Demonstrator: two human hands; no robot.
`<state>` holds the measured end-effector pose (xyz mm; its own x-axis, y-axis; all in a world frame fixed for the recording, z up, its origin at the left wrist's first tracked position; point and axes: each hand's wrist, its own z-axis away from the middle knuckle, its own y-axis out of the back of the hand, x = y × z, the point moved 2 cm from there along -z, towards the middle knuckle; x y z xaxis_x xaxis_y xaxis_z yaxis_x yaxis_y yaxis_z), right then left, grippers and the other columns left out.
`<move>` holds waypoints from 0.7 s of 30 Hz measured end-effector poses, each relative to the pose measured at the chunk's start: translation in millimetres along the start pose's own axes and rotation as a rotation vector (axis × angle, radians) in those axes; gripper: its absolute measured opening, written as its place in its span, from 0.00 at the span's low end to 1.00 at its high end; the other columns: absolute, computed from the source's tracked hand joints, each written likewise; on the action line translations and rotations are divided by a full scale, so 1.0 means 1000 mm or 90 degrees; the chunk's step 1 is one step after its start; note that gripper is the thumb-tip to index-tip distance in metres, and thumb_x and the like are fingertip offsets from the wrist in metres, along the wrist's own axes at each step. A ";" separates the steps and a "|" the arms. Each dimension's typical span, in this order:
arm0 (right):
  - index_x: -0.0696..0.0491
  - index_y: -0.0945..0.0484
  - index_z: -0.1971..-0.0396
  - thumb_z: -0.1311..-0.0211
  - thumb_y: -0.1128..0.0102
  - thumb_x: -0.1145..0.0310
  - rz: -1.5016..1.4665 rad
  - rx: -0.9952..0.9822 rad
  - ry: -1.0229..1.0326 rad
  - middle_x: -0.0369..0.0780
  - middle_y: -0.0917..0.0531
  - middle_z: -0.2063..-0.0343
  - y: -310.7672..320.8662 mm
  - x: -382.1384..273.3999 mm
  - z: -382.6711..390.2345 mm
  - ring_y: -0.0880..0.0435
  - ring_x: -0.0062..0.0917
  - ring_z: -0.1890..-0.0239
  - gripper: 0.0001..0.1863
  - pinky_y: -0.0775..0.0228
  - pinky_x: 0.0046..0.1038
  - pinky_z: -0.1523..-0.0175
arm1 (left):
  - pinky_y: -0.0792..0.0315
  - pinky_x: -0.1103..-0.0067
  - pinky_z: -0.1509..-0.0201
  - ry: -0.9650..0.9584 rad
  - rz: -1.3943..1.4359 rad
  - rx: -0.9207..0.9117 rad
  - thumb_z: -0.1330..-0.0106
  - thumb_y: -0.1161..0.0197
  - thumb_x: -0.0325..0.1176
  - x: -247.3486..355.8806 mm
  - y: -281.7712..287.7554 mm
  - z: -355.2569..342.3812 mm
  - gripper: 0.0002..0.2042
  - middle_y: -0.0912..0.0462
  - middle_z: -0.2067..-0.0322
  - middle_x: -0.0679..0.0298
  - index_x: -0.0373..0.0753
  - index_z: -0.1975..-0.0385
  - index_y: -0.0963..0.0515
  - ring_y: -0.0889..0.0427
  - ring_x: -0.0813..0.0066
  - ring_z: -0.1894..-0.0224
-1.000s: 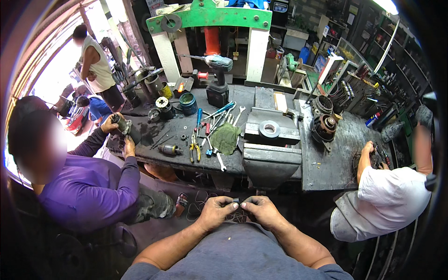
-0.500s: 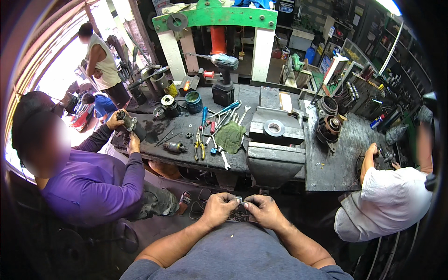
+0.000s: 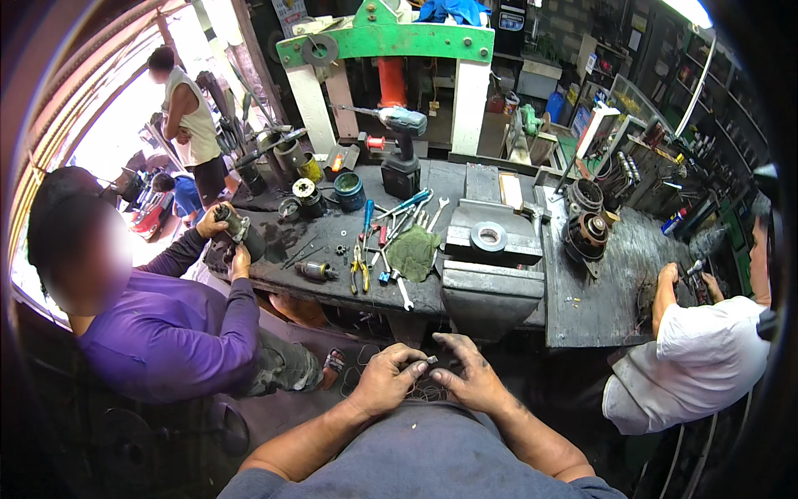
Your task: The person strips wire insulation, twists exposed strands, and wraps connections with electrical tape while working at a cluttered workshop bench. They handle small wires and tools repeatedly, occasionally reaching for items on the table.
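My left hand (image 3: 384,381) is closed, pinching a small pale grey piece (image 3: 431,359) between thumb and fingertips; its exact kind is too small to make out. Just to the right, my right hand (image 3: 474,379) is open, thumb and fingers spread, with nothing seen in it. Both hands are in front of my body, short of the bench edge. Past them stands a big bench vise (image 3: 490,287) with a roll of grey tape (image 3: 489,236) on top. Left of the vise lie a green rag (image 3: 413,254), yellow-handled pliers (image 3: 359,270) and several wrenches (image 3: 404,293).
A cordless power tool (image 3: 402,145), a blue can (image 3: 349,193) and a motor armature (image 3: 317,271) rest on the bench (image 3: 274,229). A green-topped press frame (image 3: 382,46) rises behind. Co-workers stand at left in a purple top (image 3: 170,333) and at right in white (image 3: 690,358).
My right fingers have parted and drawn back from the small piece, while my left hand keeps its pinch on it. The co-worker at right has raised a tool slightly.
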<state>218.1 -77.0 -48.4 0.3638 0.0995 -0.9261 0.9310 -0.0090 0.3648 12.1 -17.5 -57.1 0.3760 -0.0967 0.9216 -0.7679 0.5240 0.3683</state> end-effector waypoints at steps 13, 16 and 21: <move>0.62 0.15 0.59 0.25 0.33 0.69 0.052 -0.124 -0.003 0.48 0.13 0.60 -0.012 -0.003 -0.025 0.11 0.44 0.55 0.10 0.19 0.41 0.49 | 0.17 0.63 0.48 0.062 -0.066 -0.029 0.25 0.32 0.34 0.007 0.022 -0.017 0.11 0.08 0.59 0.47 0.32 0.54 0.12 0.08 0.50 0.54; 0.62 0.15 0.58 0.26 0.33 0.70 0.078 -0.152 -0.011 0.46 0.13 0.60 -0.006 -0.007 -0.027 0.11 0.40 0.56 0.09 0.20 0.38 0.49 | 0.17 0.64 0.51 0.013 -0.034 0.048 0.26 0.31 0.33 0.003 0.020 -0.018 0.10 0.08 0.60 0.48 0.32 0.56 0.11 0.08 0.51 0.57; 0.61 0.14 0.57 0.26 0.33 0.70 0.091 -0.197 -0.036 0.45 0.12 0.58 0.003 -0.008 -0.024 0.11 0.37 0.55 0.09 0.19 0.36 0.48 | 0.17 0.71 0.55 -0.033 -0.025 0.092 0.23 0.31 0.32 -0.002 0.013 -0.019 0.09 0.08 0.64 0.55 0.31 0.56 0.11 0.08 0.67 0.61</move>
<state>217.2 -53.9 -38.2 0.4993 0.0640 -0.8641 0.8208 0.2843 0.4954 11.7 5.6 -56.3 0.3836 -0.1599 0.9096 -0.8207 0.3926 0.4151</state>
